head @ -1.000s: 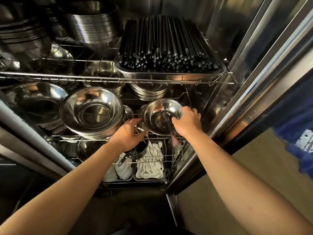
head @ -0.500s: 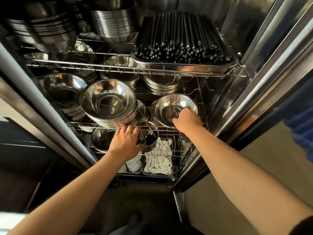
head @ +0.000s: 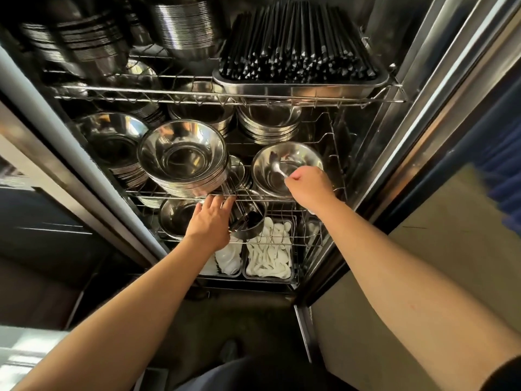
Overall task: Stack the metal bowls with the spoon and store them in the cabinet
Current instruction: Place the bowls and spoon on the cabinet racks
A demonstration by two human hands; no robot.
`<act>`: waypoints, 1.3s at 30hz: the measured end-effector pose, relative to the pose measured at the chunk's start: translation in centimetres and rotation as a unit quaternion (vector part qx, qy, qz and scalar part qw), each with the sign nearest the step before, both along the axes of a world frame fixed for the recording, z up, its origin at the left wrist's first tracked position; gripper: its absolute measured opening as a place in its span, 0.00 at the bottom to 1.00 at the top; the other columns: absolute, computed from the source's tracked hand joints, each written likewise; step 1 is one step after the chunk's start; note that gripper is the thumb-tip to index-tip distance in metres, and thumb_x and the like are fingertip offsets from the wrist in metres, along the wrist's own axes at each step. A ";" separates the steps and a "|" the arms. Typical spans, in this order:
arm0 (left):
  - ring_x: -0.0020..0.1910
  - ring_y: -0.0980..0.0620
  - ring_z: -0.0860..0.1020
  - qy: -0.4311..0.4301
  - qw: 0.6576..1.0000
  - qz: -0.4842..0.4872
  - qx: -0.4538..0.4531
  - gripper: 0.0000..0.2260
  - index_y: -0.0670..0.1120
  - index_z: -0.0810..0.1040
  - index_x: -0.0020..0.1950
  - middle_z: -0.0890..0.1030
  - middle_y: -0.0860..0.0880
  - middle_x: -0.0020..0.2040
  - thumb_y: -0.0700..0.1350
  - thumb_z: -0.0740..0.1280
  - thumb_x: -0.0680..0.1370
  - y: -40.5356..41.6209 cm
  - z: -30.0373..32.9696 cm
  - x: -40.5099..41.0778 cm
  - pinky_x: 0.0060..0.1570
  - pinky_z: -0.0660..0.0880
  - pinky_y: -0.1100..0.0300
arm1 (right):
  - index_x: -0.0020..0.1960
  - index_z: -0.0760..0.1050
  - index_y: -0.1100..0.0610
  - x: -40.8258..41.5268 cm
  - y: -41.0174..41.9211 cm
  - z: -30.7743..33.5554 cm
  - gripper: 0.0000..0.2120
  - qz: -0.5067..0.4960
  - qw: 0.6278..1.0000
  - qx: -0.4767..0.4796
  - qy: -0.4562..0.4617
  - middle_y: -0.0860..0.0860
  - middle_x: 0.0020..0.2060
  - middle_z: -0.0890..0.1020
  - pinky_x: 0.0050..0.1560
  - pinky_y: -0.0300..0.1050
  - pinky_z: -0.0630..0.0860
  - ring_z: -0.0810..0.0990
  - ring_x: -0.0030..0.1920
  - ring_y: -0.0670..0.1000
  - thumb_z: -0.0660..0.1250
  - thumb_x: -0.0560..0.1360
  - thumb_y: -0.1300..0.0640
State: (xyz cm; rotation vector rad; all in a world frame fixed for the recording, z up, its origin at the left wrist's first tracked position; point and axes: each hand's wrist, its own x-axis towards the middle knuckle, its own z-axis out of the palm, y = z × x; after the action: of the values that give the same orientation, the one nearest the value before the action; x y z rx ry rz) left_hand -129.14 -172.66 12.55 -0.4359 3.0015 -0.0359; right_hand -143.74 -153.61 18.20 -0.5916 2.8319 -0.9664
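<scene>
A metal bowl (head: 284,162) sits on the middle wire shelf (head: 174,192) at the right, inside the open cabinet. My right hand (head: 308,187) is over its near rim, fingers pinched on the handle of a metal spoon (head: 277,169) whose bowl end lies inside the bowl. My left hand (head: 210,224) rests with fingers spread on the front wire of the same shelf, beside a small metal cup (head: 248,221) with utensils in it. A tall stack of metal bowls (head: 183,156) stands to the left of the single bowl.
More bowl stacks (head: 267,122) fill the back and the upper shelf. A tray of black chopsticks (head: 298,46) sits top right. Trays of white spoons (head: 269,255) lie on the bottom shelf. The cabinet's steel door frame (head: 417,108) runs along the right.
The bowl has come to rest on the middle shelf. My right hand has shifted from its rim to pinching the spoon. My left hand has let go and dropped to the shelf's front wire.
</scene>
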 end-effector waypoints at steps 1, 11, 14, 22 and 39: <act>0.79 0.42 0.56 0.001 1.000 0.000 0.002 0.42 0.49 0.49 0.82 0.61 0.44 0.78 0.46 0.71 0.75 0.0 0.0 0.0 0.77 0.56 0.46 | 0.26 0.68 0.52 0.7 0.3 0.2 0.21 0.014 0.999 -0.029 -0.006 0.45 0.19 0.66 0.27 0.39 0.62 0.64 0.20 0.43 0.66 0.76 0.55; 0.78 0.39 0.58 0.003 0.999 -0.003 0.034 0.43 0.46 0.52 0.82 0.62 0.42 0.78 0.40 0.72 0.72 -0.7 -0.4 -0.1 0.76 0.60 0.44 | 0.40 0.81 0.50 6.1 2.9 -0.9 0.06 0.184 0.959 -0.078 -0.201 0.43 0.30 0.82 0.32 0.39 0.75 0.75 0.27 0.43 0.70 0.75 0.52; 0.75 0.41 0.61 0.019 0.999 -0.017 0.034 0.44 0.47 0.52 0.82 0.65 0.42 0.76 0.41 0.72 0.72 -0.8 -0.4 -0.1 0.74 0.63 0.45 | 0.32 0.80 0.47 6.4 3.2 -3.0 0.10 0.155 0.960 -0.029 -0.233 0.42 0.30 0.82 0.37 0.42 0.77 0.76 0.28 0.42 0.70 0.73 0.51; 0.77 0.42 0.58 0.019 0.999 -0.033 0.036 0.44 0.48 0.51 0.82 0.63 0.44 0.77 0.41 0.72 0.72 -1.3 -0.1 0.4 0.76 0.59 0.46 | 0.32 0.78 0.56 5.1 1.5 -8.2 0.11 0.045 0.949 0.001 -0.312 0.57 0.50 0.86 0.34 0.41 0.75 0.77 0.34 0.50 0.67 0.73 0.57; 0.79 0.44 0.57 -0.001 0.998 -0.060 0.032 0.45 0.51 0.47 0.83 0.61 0.46 0.79 0.44 0.72 0.74 -2.6 0.2 0.3 0.77 0.55 0.45 | 0.50 0.78 0.63 1.3 -6.7 -12.7 0.05 -0.116 0.886 -0.037 -0.448 0.57 0.40 0.80 0.33 0.43 0.76 0.80 0.39 0.54 0.68 0.74 0.66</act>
State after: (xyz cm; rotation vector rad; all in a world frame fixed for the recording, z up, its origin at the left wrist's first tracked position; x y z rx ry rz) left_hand -128.88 -175.22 12.72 -0.2478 3.0134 0.0496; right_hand -142.40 -160.30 5.48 0.1897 2.0429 -1.0234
